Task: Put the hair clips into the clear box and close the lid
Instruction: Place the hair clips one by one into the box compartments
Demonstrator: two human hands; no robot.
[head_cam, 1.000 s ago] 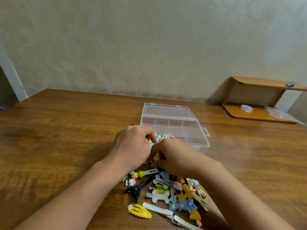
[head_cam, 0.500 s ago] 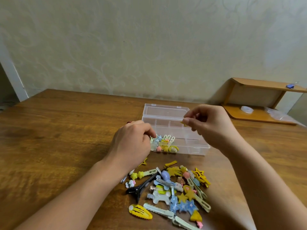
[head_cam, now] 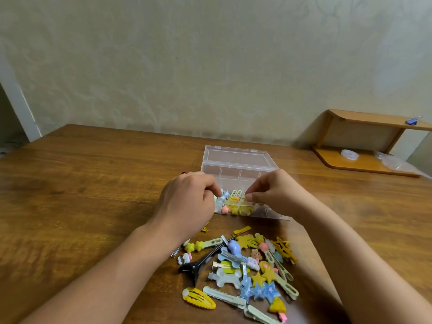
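Note:
The clear box (head_cam: 236, 170) stands open mid-table, its lid (head_cam: 236, 156) tipped back behind it. Several small hair clips (head_cam: 233, 206) lie in its front left compartment. My left hand (head_cam: 187, 202) is curled at the box's left front corner and grips its edge. Thumb and forefinger of my right hand (head_cam: 273, 192) pinch a small yellow hair clip (head_cam: 244, 197) just over the front compartments. A loose pile of colourful hair clips (head_cam: 247, 265) lies on the table in front of the box, between my forearms, among them a black clip (head_cam: 196, 265) and a yellow snap clip (head_cam: 198, 299).
The wooden table (head_cam: 93, 183) reaches back to a pale wall. A low wooden shelf (head_cam: 364, 141) stands at the back right, holding a white tape roll (head_cam: 349, 154), a plastic bag (head_cam: 395, 162) and, on top, a blue binder clip (head_cam: 412, 121).
My right hand rose from the pile with a small yellow clip, went over the box, and has now come down to its front compartments. My left hand stayed at the box's left corner.

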